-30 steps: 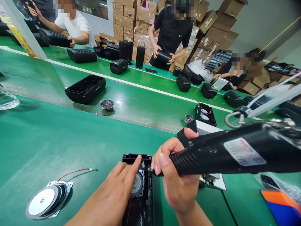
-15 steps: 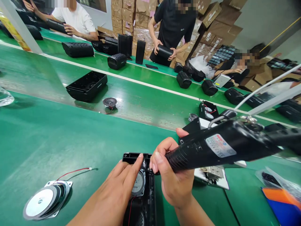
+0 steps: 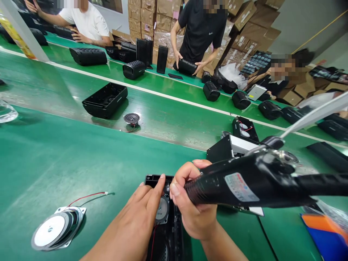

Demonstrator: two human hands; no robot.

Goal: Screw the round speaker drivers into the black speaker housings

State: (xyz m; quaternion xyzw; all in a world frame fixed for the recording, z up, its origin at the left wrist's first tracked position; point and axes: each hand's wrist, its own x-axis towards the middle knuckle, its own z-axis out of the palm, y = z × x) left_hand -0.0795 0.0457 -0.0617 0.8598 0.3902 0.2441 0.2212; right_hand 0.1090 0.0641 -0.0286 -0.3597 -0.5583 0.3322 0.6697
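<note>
My right hand [image 3: 194, 203] grips a black corded electric screwdriver [image 3: 212, 186], its body slanting off to the right. The tip is hidden behind my fingers, over the right side of an open black speaker housing [image 3: 178, 235]. Across the left side of this housing lies my left hand [image 3: 136, 210], its index finger stretched toward the far end. A round speaker driver [image 3: 163, 210] sits inside, partly covered by that hand, with a red wire running from it. Another speaker driver [image 3: 50, 230], with a white-plugged wire, rests on the green bench to the left.
On the belt beyond are an open black housing [image 3: 106, 101], a small speaker driver [image 3: 132, 119] and a housing with drivers [image 3: 246, 129]. A black and white box [image 3: 220, 150] stands behind the screwdriver. Several people and black speakers line the far side.
My right hand and the screwdriver have shifted slightly left, and the tool's rear end sits lower. My left hand stays on the housing. A person opposite has lowered and tilted a speaker.
</note>
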